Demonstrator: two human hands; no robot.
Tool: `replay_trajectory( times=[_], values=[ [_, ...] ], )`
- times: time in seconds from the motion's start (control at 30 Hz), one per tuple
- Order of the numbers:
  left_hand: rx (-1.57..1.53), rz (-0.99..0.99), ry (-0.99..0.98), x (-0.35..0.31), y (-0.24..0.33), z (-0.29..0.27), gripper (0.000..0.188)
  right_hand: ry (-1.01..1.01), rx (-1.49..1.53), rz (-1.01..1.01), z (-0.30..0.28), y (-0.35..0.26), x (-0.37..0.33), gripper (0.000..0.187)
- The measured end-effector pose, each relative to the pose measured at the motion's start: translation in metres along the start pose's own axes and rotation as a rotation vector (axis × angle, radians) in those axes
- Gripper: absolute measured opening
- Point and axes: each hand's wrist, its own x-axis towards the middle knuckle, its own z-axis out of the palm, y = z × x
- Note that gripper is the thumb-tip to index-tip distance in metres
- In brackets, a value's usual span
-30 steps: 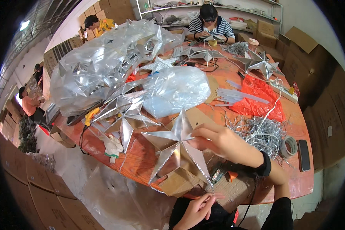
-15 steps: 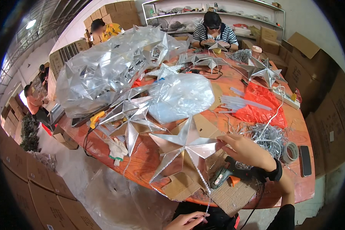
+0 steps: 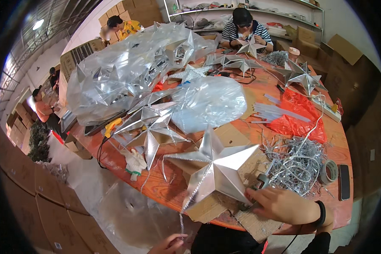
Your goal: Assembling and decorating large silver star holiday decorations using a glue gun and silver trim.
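A large silver five-pointed star (image 3: 216, 167) rests on cardboard at the table's near edge. My right hand (image 3: 283, 205) pinches its lower right tip. Sparkly silver trim runs along the ridges of its left and lower left points. From the lower left tip the loose trim strand (image 3: 181, 222) hangs past the table edge, where my left hand (image 3: 169, 245) pinches its end, partly cut off by the picture's lower edge. A glue gun (image 3: 262, 180) lies just beyond my right hand, mostly hidden by the star and the hand.
Another silver star (image 3: 150, 127) and a white glove (image 3: 134, 163) lie at left, near a yellow-handled tool (image 3: 112, 127). Tangled silver trim (image 3: 298, 163), a tape roll (image 3: 329, 171) and a phone (image 3: 344, 182) are at right. Across the table a person (image 3: 245, 31) handles another star.
The star has turned clockwise, bringing a trimmed point to the lower left. My right hand has moved down to the lower right tip; my left hand has shifted left with the strand.
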Motion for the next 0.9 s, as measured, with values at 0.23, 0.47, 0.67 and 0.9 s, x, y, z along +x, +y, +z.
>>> replay_trajectory(
  times=[0.23, 0.47, 0.67, 0.9],
  values=[
    [0.099, -0.07, 0.298, -0.004, -0.033, -0.01, 0.025, -0.039, 0.268, -0.03, -0.015, 0.014, -0.005, 0.023],
    [0.054, -0.229, 0.215, 0.022, -0.004, 0.002, 0.027, 0.246, 0.164, 0.232, -0.017, 0.036, -0.021, 0.015],
    [-0.057, -0.127, 0.155, 0.037, 0.029, 0.023, 0.026, 0.288, 0.21, 0.188, -0.018, 0.046, -0.018, 0.009],
    [-0.09, 0.022, 0.232, 0.049, 0.038, 0.046, 0.026, 0.135, 0.02, 0.175, -0.002, 0.064, -0.02, 0.024]
  ],
)
